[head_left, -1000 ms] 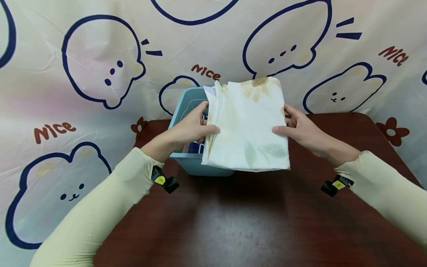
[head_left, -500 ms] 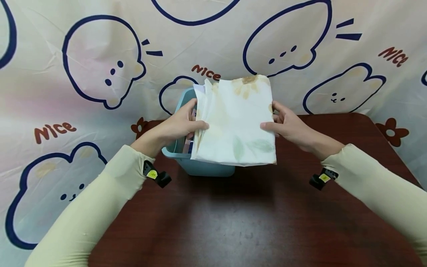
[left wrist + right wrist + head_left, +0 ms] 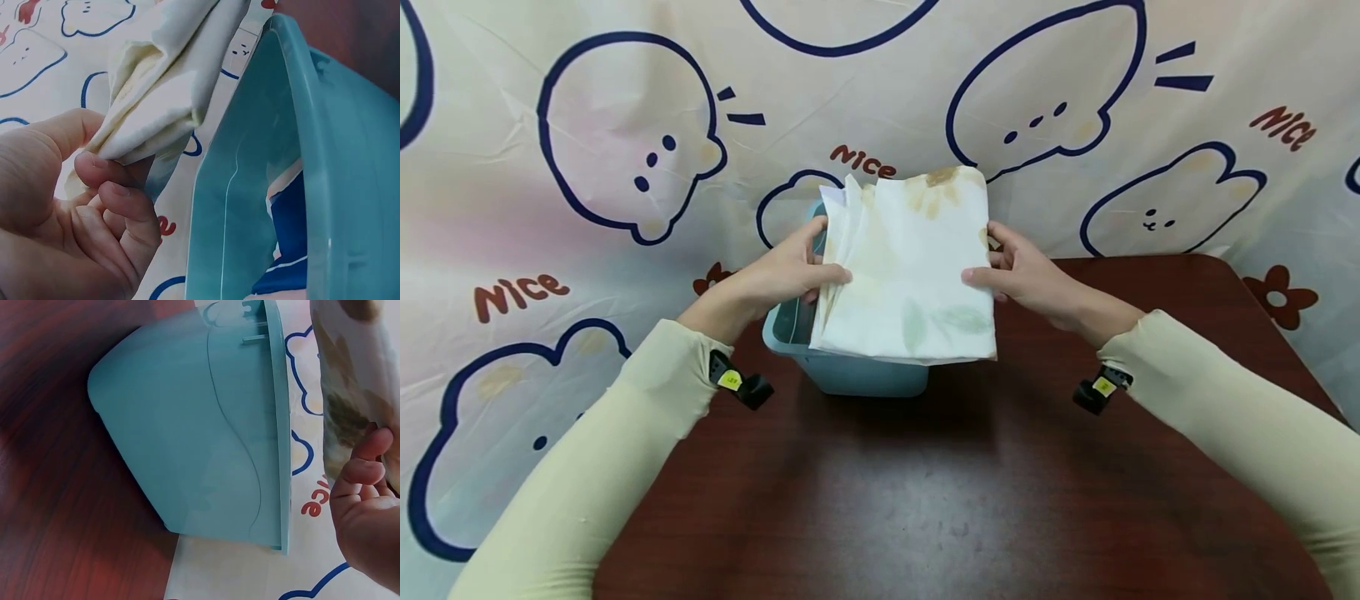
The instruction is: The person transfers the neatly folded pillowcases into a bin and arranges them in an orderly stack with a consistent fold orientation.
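A folded white cloth (image 3: pixel 910 267) with pale yellow flower and green leaf prints hangs between both hands, above a blue plastic bin (image 3: pixel 865 379). My left hand (image 3: pixel 782 271) pinches its left edge, thumb in front and fingers behind. At the opposite edge my right hand (image 3: pixel 1030 279) pinches it the same way. Loose layers of the fold show in the left wrist view, over the left fingers (image 3: pixel 128 200). Inside the bin (image 3: pixel 247 206) lies dark blue and pinkish fabric (image 3: pixel 289 219). In the head view the cloth hides most of the bin's opening.
The bin stands on a dark reddish-brown table (image 3: pixel 970 500). Behind it hangs a pale curtain (image 3: pixel 865 100) with blue cartoon outlines. A small black device is strapped to each wrist.
Both hands have carried the folded cloth to the left and slightly up, so it covers more of the bin. The grip on both edges stays the same, and the bin has not moved.
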### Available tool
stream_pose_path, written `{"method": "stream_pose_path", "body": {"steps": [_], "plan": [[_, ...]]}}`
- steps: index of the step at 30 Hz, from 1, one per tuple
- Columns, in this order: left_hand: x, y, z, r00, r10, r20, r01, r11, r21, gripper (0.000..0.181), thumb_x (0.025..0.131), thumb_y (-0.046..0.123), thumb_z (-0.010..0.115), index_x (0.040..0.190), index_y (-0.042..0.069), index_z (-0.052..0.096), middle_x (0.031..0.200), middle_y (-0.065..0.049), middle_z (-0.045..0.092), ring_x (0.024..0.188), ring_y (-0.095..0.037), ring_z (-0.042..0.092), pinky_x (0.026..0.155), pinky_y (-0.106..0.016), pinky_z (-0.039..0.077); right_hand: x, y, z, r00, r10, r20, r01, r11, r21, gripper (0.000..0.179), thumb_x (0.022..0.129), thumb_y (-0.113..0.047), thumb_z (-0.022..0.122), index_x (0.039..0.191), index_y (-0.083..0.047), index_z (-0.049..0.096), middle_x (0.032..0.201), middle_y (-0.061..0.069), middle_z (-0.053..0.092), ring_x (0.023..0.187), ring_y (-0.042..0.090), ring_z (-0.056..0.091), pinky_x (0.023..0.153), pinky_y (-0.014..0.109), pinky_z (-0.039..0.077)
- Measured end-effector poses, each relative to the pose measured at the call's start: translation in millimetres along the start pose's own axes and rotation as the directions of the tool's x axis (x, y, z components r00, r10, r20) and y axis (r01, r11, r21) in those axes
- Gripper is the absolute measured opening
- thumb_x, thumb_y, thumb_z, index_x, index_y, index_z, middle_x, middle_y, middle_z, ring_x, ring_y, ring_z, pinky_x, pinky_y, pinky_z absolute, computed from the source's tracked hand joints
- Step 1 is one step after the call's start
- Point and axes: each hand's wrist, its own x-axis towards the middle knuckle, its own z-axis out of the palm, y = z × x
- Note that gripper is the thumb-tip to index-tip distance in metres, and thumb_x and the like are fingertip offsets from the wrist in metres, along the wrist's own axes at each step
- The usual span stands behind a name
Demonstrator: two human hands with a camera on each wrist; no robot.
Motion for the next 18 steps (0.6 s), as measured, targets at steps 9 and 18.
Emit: {"method": "stream_pose_path", "body": {"steps": [9, 18], "plan": [[-1.1, -3.0, -11.2, 1.0, 0.009, -0.019, -0.009, 1.0, 0.017, 0.072, 0.094, 0.015, 0.058, 0.151, 0.024, 0.015, 0.075, -0.001, 0.066, 0.044, -0.012, 0.039, 0.05, -0.027, 0.039, 12.9, -7, 8, 0.999, -0.005, 0.034, 0.004, 0.999, 0.032, 0.066, 0.095, -0.018, 0.06, 0.149, -0.022, 0.022, 0.129, 0.013, 0.059, 0.086, 0.014, 0.062, 0.063, 0.023, 0.045], [-2.0, -4.9, -18.1, 0.999, 0.01, -0.032, -0.01, 1.0, 0.016, 0.069, 0.094, 0.015, 0.058, 0.15, 0.024, 0.018, 0.078, -0.002, 0.066, 0.044, -0.012, 0.04, 0.05, -0.027, 0.039, 19.7, -11, 16, 0.999, -0.017, 0.049, 0.014, 0.998, 0.054, 0.068, 0.096, -0.017, 0.059, 0.151, -0.023, 0.02, 0.133, 0.015, 0.059, 0.088, 0.014, 0.066, 0.067, 0.025, 0.051]]}}
